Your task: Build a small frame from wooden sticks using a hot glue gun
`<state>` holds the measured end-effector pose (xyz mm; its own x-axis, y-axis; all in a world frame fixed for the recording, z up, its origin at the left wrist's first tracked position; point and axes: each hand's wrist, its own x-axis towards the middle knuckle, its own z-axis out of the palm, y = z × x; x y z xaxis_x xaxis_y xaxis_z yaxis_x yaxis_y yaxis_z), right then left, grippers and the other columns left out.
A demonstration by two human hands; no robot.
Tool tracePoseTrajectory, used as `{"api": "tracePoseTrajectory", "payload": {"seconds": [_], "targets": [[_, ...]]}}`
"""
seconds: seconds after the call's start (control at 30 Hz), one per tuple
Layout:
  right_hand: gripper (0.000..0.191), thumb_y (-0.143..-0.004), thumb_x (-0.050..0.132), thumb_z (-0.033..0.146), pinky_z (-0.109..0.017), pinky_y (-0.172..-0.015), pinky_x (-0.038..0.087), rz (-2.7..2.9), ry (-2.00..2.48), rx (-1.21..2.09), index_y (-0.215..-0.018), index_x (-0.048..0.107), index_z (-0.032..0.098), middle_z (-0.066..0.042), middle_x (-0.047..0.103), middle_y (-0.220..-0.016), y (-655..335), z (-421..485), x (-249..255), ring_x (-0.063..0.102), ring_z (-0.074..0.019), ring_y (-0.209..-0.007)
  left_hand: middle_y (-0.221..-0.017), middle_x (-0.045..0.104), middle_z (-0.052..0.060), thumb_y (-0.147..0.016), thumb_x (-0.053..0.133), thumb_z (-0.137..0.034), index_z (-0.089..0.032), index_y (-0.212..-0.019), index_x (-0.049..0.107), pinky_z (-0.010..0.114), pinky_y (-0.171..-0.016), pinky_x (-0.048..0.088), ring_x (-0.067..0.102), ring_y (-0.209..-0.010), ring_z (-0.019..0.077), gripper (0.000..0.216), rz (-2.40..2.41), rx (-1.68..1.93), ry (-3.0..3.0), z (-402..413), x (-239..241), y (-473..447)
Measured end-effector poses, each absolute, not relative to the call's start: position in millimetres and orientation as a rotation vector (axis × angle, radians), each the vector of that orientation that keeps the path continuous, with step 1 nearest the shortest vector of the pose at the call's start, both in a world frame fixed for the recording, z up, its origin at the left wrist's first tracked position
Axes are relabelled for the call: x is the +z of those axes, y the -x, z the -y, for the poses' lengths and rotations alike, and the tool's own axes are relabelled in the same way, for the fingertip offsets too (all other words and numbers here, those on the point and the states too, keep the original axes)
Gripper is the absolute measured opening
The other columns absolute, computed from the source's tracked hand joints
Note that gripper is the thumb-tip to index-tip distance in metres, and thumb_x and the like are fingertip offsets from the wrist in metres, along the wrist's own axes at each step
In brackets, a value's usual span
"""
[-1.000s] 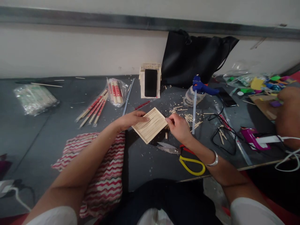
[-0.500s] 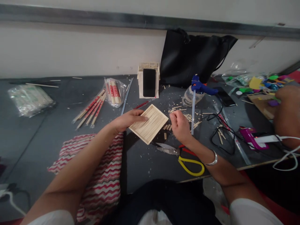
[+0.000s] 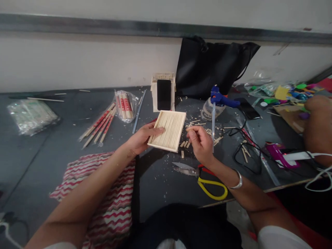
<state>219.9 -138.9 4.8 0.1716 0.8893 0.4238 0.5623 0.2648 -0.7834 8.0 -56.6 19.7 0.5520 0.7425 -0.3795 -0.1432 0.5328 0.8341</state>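
Observation:
My left hand grips the left edge of a small panel of wooden sticks with a raised rim, thumb lying on its slatted face. The panel is held tilted above the table. To its right, my right hand is closed in a pinch, apart from the panel; whatever sits between its fingertips is too small to make out. Short cut stick pieces lie between panel and right hand. Below them rest scissors with yellow and red handles.
A blue glue gun stands on a clear container behind my right hand. A phone leans on a stick-built model. Bundled sticks and a striped cloth lie left. At right are cables, a purple box and another person's arm.
The panel has turned in my left hand, from diamond-wise to more squarely upright, and risen slightly. My right hand has rolled so its pinched thumb and fingers show. The camera view shifted slightly.

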Motion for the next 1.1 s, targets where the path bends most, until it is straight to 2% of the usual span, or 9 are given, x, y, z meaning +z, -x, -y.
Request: {"api": "tracePoseTrajectory", "payload": {"seconds": [0.1,0.27,0.4,0.57,0.7,0.8,0.93,1.1], "targets": [[0.025,-0.098,0.047,0.045,-0.032,-0.064,0.052,1.459,1.411,0.509,-0.104,0.063,0.026,-0.003,0.074,-0.087,-219.0,138.5,6.2,0.065,-0.0167,-0.068,-0.105,0.081,0.011,-0.071,0.086,-0.022,-0.015,-0.110,0.071,0.033,-0.079,0.061,0.076,-0.090,0.0255,0.043,-0.823,0.686,-0.871,67.4,19.0,-14.6],[0.026,-0.093,0.055,0.046,-0.034,-0.069,0.057,1.416,1.357,0.631,-0.106,0.065,0.026,-0.004,0.078,-0.093,-218.3,138.8,8.3,0.071,-0.0185,-0.077,-0.111,0.080,0.009,-0.068,0.088,-0.021,-0.019,-0.111,0.068,0.041,-0.089,0.062,0.076,-0.104,0.0306,0.047,-0.802,0.741,-0.833,79.9,17.1,-24.3],[0.024,-0.090,0.062,0.045,-0.033,-0.071,0.060,1.407,1.282,0.682,-0.104,0.066,0.026,-0.004,0.079,-0.095,-215.6,142.0,8.5,0.073,-0.0191,-0.081,-0.110,0.080,0.013,-0.070,0.086,-0.023,-0.016,-0.111,0.069,0.045,-0.094,0.060,0.076,-0.103,0.0330,0.046,-0.763,0.693,-0.766,77.9,9.0,-26.2],[0.025,-0.088,0.067,0.045,-0.032,-0.068,0.061,1.441,1.267,0.737,-0.103,0.069,0.026,-0.004,0.079,-0.093,-213.3,145.7,9.5,0.074,-0.0184,-0.079,-0.105,0.080,0.014,-0.073,0.086,-0.030,-0.015,-0.113,0.070,0.041,-0.090,0.060,0.076,-0.101,0.0317,0.046,-0.742,0.669,-0.763,73.0,-2.4,-24.4],[0.024,-0.087,0.073,0.046,-0.030,-0.064,0.058,1.446,1.248,0.795,-0.100,0.070,0.025,-0.002,0.078,-0.084,-213.3,146.9,9.9,0.072,-0.0160,-0.070,-0.093,0.081,0.014,-0.074,0.088,-0.046,-0.013,-0.106,0.072,0.037,-0.080,0.060,0.076,-0.083,0.0271,0.049,-0.732,0.626,-0.756,73.1,-6.5,-25.2],[0.031,-0.086,0.075,0.053,-0.029,-0.059,0.056,1.428,1.247,0.882,-0.096,0.067,0.025,0.000,0.076,-0.077,-212.5,147.3,10.5,0.068,-0.0146,-0.062,-0.089,0.081,0.014,-0.074,0.088,-0.049,-0.013,-0.101,0.074,0.035,-0.076,0.060,0.074,-0.074,0.0236,0.048,-0.716,0.567,-0.751,75.1,-7.1,-26.4],[0.038,-0.083,0.076,0.059,-0.027,-0.055,0.055,1.376,1.203,1.022,-0.093,0.064,0.024,0.001,0.074,-0.075,-211.9,146.2,10.9,0.065,-0.0131,-0.058,-0.089,0.081,0.014,-0.076,0.086,-0.049,-0.013,-0.104,0.074,0.035,-0.076,0.061,0.076,-0.081,0.0262,0.048,-0.730,0.545,-0.756,77.1,-6.8,-27.2],[0.041,-0.078,0.079,0.061,-0.028,-0.057,0.056,1.322,1.170,1.142,-0.092,0.066,0.024,0.000,0.073,-0.077,-212.6,140.9,9.7,0.066,-0.0140,-0.063,-0.097,0.082,0.014,-0.076,0.087,-0.046,-0.013,-0.112,0.072,0.038,-0.081,0.063,0.077,-0.093,0.0302,0.051,-0.836,0.668,-0.744,74.8,-4.6,-27.2]]}}
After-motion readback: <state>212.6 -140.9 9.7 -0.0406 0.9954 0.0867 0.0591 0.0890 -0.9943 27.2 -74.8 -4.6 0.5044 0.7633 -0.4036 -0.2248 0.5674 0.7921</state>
